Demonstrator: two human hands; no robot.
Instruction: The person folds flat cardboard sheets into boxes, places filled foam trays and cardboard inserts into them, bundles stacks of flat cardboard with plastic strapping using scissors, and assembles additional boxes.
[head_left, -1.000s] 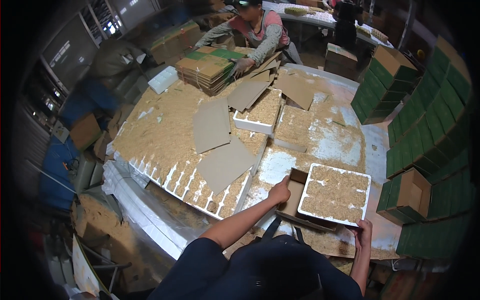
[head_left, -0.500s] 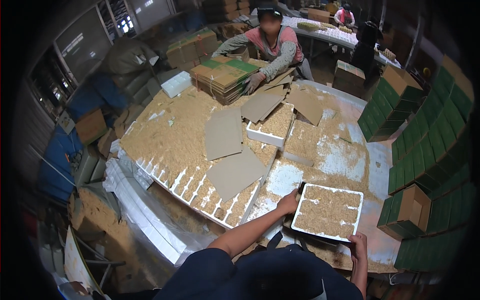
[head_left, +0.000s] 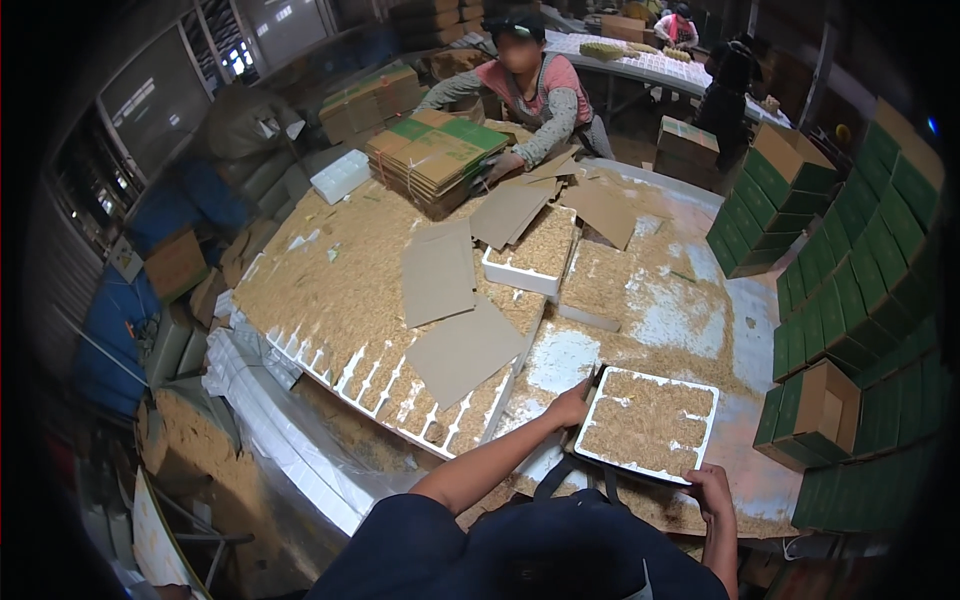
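Note:
A white foam tray [head_left: 648,422] filled with tan husk-like material lies in front of me at the near right of the worktable. At its left side my left hand [head_left: 570,405] is closed on the edge, next to a dark strip along that side. My right hand [head_left: 711,488] grips the near right corner, fingers bent over the rim. Both thumbs and fingers are partly hidden. Farther off stands another filled white foam tray [head_left: 520,277], partly covered by grey-brown cardboard sheets [head_left: 508,213].
Loose cardboard sheets [head_left: 466,350] lie on the husk-covered worktable [head_left: 690,330]. Green cartons [head_left: 850,310] are stacked along the right. Across the table, a co-worker [head_left: 555,110] leans over a tied stack of flattened cartons [head_left: 425,150]. Plastic-wrapped white material [head_left: 270,420] hangs at the left edge.
The whole view has shifted slightly. My right hand's fingers reach a little farther over the tray's near right corner. My left hand stays at the tray's left side.

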